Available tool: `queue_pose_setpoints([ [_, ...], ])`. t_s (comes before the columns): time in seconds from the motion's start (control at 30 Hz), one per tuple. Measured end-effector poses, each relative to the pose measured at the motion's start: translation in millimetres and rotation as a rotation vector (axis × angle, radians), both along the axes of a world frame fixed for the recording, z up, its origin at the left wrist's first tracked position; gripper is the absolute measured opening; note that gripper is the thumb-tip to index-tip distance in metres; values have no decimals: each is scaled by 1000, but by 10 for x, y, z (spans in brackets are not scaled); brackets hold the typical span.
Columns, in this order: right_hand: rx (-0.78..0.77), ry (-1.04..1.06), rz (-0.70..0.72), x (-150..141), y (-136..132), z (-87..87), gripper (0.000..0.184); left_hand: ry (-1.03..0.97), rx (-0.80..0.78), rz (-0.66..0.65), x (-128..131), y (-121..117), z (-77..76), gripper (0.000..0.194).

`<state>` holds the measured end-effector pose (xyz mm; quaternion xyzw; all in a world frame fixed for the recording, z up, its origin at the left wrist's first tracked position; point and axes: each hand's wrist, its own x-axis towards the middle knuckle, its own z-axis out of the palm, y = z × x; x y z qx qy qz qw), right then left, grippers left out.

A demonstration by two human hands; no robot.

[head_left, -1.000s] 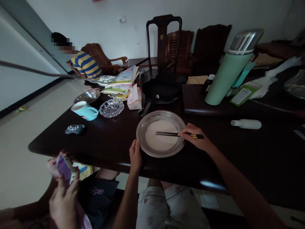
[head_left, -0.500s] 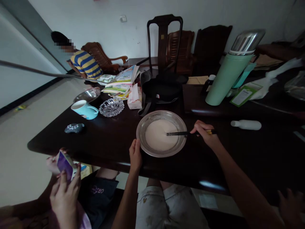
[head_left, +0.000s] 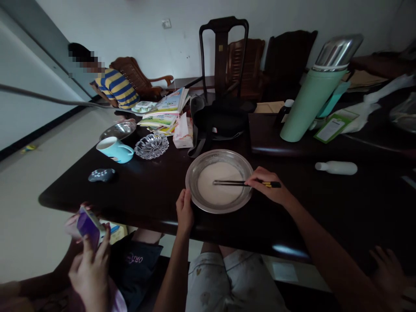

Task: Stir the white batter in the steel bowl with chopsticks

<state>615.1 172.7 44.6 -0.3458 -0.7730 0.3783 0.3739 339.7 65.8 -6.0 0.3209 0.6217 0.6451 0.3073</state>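
A wide metal bowl point(head_left: 192, 177) stands on the dark table in front of me, holding a pale, creamy liquid point(head_left: 221, 193). My left hand point(head_left: 185, 210) grips the bowl's near left rim, thumb on top. In my right hand point(head_left: 267, 184) is a pair of black chopsticks point(head_left: 230, 183) with gold bands near the upper end. Their tips dip into the liquid around the middle of the bowl, and the sticks lie nearly level across its right side.
Left on the table are a game controller point(head_left: 102, 175), a light-blue mug point(head_left: 114, 150) and a glass dish point(head_left: 151, 146). A green thermos point(head_left: 312, 95) and a white bottle point(head_left: 338, 167) stand right. Another person's hands hold a phone point(head_left: 89, 227); someone's hand point(head_left: 390, 268) shows lower right.
My right hand moved the chopsticks rightward through the liquid, then back left to the bowl's middle. My left hand stayed on the rim. Another person's hand appeared at the lower right.
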Motion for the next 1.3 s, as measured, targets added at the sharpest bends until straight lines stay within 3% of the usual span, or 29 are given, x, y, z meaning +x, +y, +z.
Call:
queue_pose_setpoints([
  [0.13,-30,89,-158,21,8,10,40,3,10,-4,-9,-2,-11,41],
  [0.2,-63,96,-106,22,2,17,44,10,8,-7,-13,-1,-17,42],
  [0.3,-13,1,-3,1,-6,29,28,15,6,1,-16,4,-22,42],
  [0.37,17,-1,-60,7,1,28,26,18,-1,9,-14,7,-25,41],
  [0.47,-34,96,-151,41,19,5,41,36,-27,6,-6,3,-20,39],
  [0.53,-64,96,-81,35,23,-13,43,84,-54,32,-10,-4,-3,35],
  [0.63,9,3,36,-19,21,-25,25,241,-115,71,-58,20,41,24],
  [0.7,54,-1,-23,-36,27,-24,21,320,-141,42,-123,85,74,18],
  [0.8,-9,103,-153,-8,42,-27,37,258,-122,-30,-243,262,122,26],
  [0.87,-53,139,-122,2,45,-33,43,166,-92,-87,-313,398,148,31],
  [0.97,2,61,-27,-19,48,-39,31,97,-62,-189,-378,547,159,33],
  [1.03,50,39,-70,-22,62,-38,26,116,-43,-205,-396,590,144,34],
  [1.13,-3,129,-180,3,82,-41,41,162,-20,-186,-405,598,105,37],
  [1.2,-58,155,-144,-2,82,-46,46,172,-10,-181,-407,595,85,37],
  [1.3,-8,71,-16,-56,80,-51,32,172,-1,-178,-409,599,78,38],
])
